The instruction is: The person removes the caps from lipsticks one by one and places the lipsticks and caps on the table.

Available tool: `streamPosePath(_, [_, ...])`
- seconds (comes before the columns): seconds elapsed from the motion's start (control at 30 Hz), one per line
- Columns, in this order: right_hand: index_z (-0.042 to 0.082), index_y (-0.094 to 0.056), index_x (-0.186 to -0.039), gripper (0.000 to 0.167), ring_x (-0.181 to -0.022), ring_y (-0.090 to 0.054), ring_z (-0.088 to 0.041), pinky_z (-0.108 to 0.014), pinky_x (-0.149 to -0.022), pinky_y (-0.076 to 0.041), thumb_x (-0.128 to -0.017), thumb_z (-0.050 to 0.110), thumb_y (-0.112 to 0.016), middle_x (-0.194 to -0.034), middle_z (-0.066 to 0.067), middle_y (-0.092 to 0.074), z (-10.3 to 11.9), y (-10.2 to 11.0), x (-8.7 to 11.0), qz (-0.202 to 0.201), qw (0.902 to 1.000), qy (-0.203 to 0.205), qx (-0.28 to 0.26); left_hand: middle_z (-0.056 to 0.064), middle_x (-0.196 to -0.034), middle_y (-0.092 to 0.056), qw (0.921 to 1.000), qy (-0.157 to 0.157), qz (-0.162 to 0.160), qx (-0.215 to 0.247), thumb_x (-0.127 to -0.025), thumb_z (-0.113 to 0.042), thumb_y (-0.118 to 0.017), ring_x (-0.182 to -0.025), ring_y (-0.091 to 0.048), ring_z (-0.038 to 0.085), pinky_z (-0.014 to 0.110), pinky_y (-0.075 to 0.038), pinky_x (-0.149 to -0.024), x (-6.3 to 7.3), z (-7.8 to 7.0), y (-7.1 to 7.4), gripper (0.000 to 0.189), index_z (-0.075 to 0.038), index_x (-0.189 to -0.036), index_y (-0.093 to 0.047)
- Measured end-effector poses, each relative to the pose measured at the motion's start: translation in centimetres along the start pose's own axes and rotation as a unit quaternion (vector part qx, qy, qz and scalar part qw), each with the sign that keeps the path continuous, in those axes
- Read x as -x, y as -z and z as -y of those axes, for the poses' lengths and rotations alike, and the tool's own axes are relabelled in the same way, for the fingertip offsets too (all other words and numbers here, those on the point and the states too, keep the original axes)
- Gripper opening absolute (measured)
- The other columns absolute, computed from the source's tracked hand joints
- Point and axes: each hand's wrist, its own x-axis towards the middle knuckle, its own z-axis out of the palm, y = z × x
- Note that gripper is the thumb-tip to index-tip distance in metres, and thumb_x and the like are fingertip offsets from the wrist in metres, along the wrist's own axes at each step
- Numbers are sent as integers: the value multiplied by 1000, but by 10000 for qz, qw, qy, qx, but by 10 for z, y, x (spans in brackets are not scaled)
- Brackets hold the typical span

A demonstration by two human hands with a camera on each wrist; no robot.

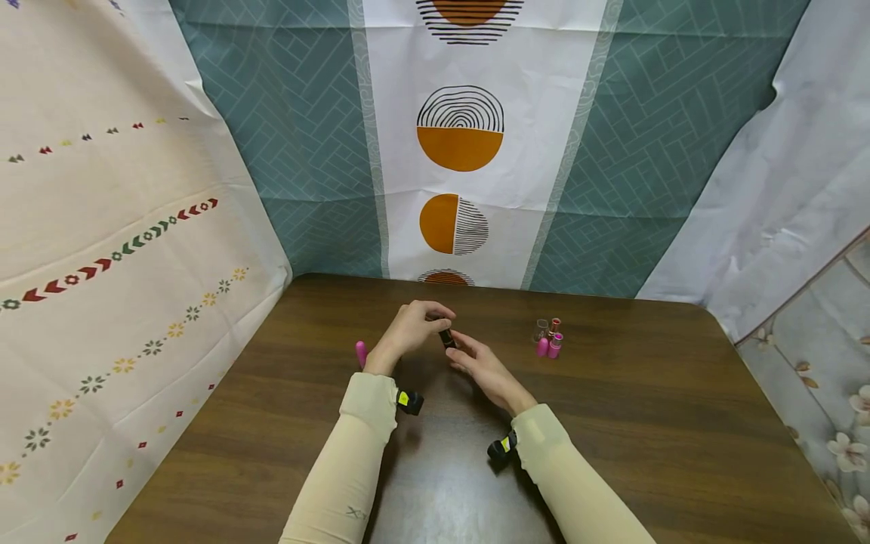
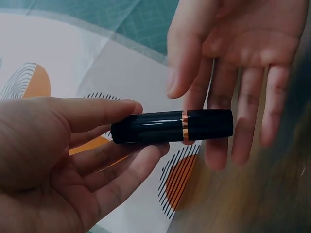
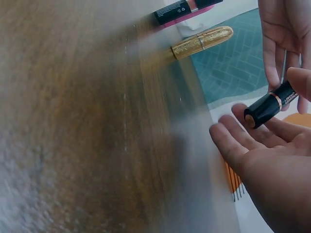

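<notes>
My left hand (image 1: 410, 330) pinches one end of a black lipstick tube (image 2: 150, 127) between thumb and fingers, above the table. A thin gold band rings the tube, which lies nearly level across the left wrist view. Facing its free end, my right hand (image 1: 491, 372) has its fingers spread and loosely extended, palm turned toward the tube. In the left wrist view the right fingers (image 2: 221, 150) show behind that free end, while the right thumb stays above it. From the right wrist, the tube's rounded tip (image 3: 250, 120) overlaps the fingers of the right hand.
On the brown table (image 1: 632, 423), a small cluster of pink lipsticks (image 1: 555, 345) and a clear tube (image 1: 541, 327) stands to the right. A pink tube (image 1: 361, 353) is by my left wrist. The right wrist view shows a gold tube (image 3: 203, 42) and a black tube (image 3: 184, 11).
</notes>
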Motion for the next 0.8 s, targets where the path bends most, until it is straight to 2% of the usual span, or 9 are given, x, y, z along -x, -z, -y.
streamPosePath(0.1, [-7, -25, -161, 58, -143, -42, -48, -53, -117, -38, -111, 12, -49, -156, -35, -38, -1, 2, 0, 108, 9995, 120, -283, 4, -115, -76, 9999, -62, -106, 15, -103, -18, -68, -113, -68, 25, 46, -51, -102, -4, 1, -6, 21, -9, -120, -77])
streamPosePath(0.27, [-8, -29, -159, 55, -133, -54, -47, -51, -112, -45, -112, 13, -48, -146, -38, -48, 0, 4, 2, 35, 9993, 161, -326, 4, -111, -77, 9993, -59, -309, 218, -103, -17, -69, -110, -68, 26, 47, -51, -101, -7, 1, -14, 21, -10, -120, -77])
streamPosePath(0.5, [-12, -44, -148, 47, -113, -70, -34, -42, -98, -56, -111, 15, -52, -123, -31, -67, 0, 6, 2, -227, 9993, -43, -279, 3, -110, -77, 9974, -80, -503, 507, -102, -23, -71, -111, -69, 25, 46, -51, -99, -10, 2, -25, 21, -13, -119, -77])
streamPosePath(0.67, [-20, -50, -137, 43, -100, -74, -24, -38, -91, -59, -109, 13, -55, -112, -22, -73, -2, 8, 3, -200, 9994, -12, -287, 0, -109, -77, 9963, -92, -477, 714, -101, -26, -71, -106, -69, 21, 43, -53, -94, -11, 4, -32, 22, -15, -119, -78])
streamPosePath(0.8, [-23, -51, -134, 42, -96, -75, -19, -38, -89, -60, -109, 11, -55, -112, -24, -73, -4, 10, 4, -142, 9992, 49, -367, -2, -105, -77, 9941, -94, -343, 1021, -101, -27, -71, -99, -70, 18, 42, -54, -89, -10, 5, -35, 22, -17, -118, -79])
